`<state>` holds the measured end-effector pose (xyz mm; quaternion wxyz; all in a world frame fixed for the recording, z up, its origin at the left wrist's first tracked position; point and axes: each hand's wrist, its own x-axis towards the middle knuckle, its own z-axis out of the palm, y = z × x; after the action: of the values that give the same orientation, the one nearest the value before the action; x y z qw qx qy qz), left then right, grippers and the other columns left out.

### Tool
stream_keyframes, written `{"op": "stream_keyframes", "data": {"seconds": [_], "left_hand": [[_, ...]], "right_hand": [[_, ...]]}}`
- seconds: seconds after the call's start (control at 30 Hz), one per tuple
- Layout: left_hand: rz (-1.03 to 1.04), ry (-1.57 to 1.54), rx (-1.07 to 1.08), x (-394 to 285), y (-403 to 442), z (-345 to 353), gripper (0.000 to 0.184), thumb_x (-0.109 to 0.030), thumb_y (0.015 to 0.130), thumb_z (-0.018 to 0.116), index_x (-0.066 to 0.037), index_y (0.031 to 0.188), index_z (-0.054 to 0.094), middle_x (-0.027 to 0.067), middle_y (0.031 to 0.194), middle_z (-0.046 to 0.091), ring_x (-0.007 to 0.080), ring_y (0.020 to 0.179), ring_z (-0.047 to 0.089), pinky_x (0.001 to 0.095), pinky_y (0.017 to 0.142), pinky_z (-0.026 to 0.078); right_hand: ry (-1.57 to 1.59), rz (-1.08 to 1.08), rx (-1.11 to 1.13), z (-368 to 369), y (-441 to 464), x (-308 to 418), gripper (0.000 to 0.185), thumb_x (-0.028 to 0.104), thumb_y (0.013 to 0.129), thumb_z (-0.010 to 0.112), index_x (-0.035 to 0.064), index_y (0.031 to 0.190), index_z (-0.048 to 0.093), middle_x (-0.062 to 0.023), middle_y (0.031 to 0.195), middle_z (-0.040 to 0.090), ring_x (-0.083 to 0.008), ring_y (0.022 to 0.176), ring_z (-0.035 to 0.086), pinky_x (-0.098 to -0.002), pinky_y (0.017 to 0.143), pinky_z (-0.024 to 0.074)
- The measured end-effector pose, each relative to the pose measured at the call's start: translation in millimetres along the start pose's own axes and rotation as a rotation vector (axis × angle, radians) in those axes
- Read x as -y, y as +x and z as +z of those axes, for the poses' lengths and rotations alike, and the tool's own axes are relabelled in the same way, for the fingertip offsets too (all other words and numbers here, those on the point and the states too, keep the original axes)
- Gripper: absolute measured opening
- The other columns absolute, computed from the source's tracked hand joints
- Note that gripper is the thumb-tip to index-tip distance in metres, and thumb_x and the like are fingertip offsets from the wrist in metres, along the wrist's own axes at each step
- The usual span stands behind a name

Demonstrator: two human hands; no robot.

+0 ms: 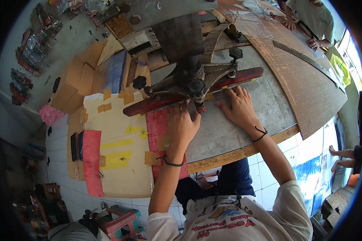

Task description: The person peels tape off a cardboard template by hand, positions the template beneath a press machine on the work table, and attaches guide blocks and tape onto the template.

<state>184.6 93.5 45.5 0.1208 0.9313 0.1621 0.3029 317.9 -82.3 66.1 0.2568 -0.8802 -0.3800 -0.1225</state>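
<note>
A press machine (pixel 193 74) with several black knobs carries a long red bar (pixel 245 75) low over a grey metal table top (pixel 213 138). My left hand (pixel 183 123) lies at the bar's near edge, on the border of a red strip (pixel 156 120). Its fingertips are partly hidden by the bar, and its thumb stands apart. To the right of the press centre, my right hand (pixel 240 107) rests with fingers spread on the table top, close against the bar. A small dark flat piece by its fingertips is too unclear to name.
Cream sheeting (pixel 116 164) with brown and yellow tape covers the left side, beside two phones (pixel 75 146). Behind it stands a cardboard box (pixel 73 78). A brown board (pixel 285 76) bearing a long metal strip (pixel 299 54) extends right. Another person (pixel 311 20) works at its far end.
</note>
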Motion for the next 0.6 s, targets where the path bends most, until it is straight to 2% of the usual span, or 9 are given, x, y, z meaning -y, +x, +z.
{"op": "stream_keyframes", "data": {"seconds": [0.1, 0.2, 0.3, 0.6], "left_hand": [[-0.013, -0.002, 0.016, -0.1, 0.3, 0.6, 0.047, -0.027, 0.082, 0.067, -0.001, 0.120, 0.063, 0.0187, 0.102, 0.062, 0.0358, 0.095, 0.060, 0.0469, 0.082, 0.047], [-0.065, -0.058, 0.087, -2.9, 1.7, -3.9, 0.051, -0.023, 0.078, 0.070, 0.001, 0.122, 0.060, 0.0217, 0.110, 0.062, 0.0415, 0.102, 0.059, 0.0511, 0.089, 0.047], [-0.005, -0.015, 0.022, 0.3, 0.8, -0.3, 0.048, -0.027, 0.082, 0.067, 0.000, 0.121, 0.062, 0.0192, 0.102, 0.062, 0.0358, 0.095, 0.060, 0.0470, 0.082, 0.047], [-0.021, -0.027, 0.036, -0.4, 0.7, -1.2, 0.048, -0.026, 0.081, 0.068, -0.001, 0.122, 0.062, 0.0195, 0.101, 0.062, 0.0361, 0.094, 0.060, 0.0467, 0.082, 0.048]], "right_hand": [[0.001, -0.002, -0.005, 0.8, -0.2, 0.3, 0.047, 0.039, 0.087, 0.070, 0.0058, 0.120, 0.064, -0.0138, 0.110, 0.059, -0.0315, 0.106, 0.054, -0.0408, 0.094, 0.0404], [0.001, 0.003, 0.006, 0.0, -0.2, 0.4, 0.047, 0.038, 0.087, 0.070, 0.0059, 0.121, 0.064, -0.0139, 0.111, 0.059, -0.0314, 0.106, 0.054, -0.0407, 0.094, 0.0404], [-0.002, 0.001, 0.007, 0.4, -0.3, 0.0, 0.047, 0.038, 0.087, 0.070, 0.0061, 0.121, 0.064, -0.0136, 0.110, 0.058, -0.0313, 0.106, 0.054, -0.0406, 0.093, 0.0404], [-0.003, -0.001, 0.002, 0.2, -0.4, 0.9, 0.047, 0.039, 0.087, 0.070, 0.0064, 0.121, 0.064, -0.0130, 0.108, 0.058, -0.0309, 0.106, 0.054, -0.0406, 0.093, 0.0402]]}}
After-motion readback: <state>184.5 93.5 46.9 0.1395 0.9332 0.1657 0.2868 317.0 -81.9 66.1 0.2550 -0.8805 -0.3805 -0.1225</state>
